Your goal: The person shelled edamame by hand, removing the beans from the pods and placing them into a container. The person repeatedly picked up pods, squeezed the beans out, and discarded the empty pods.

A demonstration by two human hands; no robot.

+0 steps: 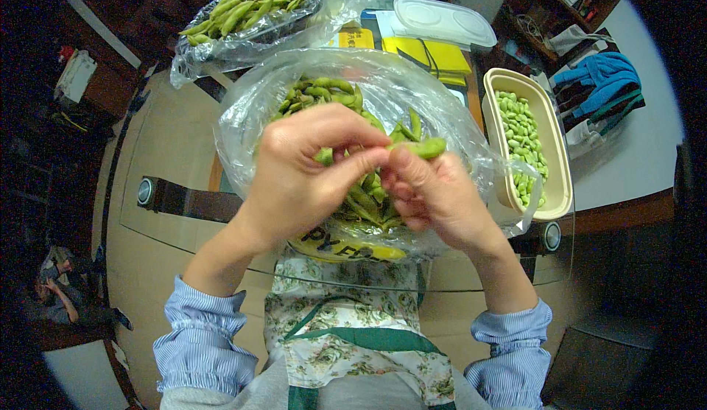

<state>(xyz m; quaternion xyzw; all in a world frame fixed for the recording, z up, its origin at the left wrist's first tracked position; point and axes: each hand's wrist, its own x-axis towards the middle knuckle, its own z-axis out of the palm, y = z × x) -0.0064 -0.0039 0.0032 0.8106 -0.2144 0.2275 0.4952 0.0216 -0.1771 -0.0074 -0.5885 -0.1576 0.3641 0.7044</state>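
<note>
Between my two hands is a green soybean pod [428, 147], held over an open clear plastic bag [243, 106]. My right hand [433, 189] grips the pod between thumb and fingers. The fingertips of my left hand [309, 161] pinch its near end, and another bit of green pod [324, 156] shows in the left palm. More soybean pods [331, 90] lie heaped in the bag beneath both hands, partly hidden by them. To the right, a cream rectangular container [559, 189] holds many shelled green beans [522, 139].
A second plastic-lined heap of pods [254, 9] lies at the back left. Behind the bag are a clear plastic lid [444, 20] and a yellow pouch [436, 56]. The glass tabletop [165, 227] has metal-capped supports. Blue cloth [602, 81] lies at right; a seated person [58, 294] is far left.
</note>
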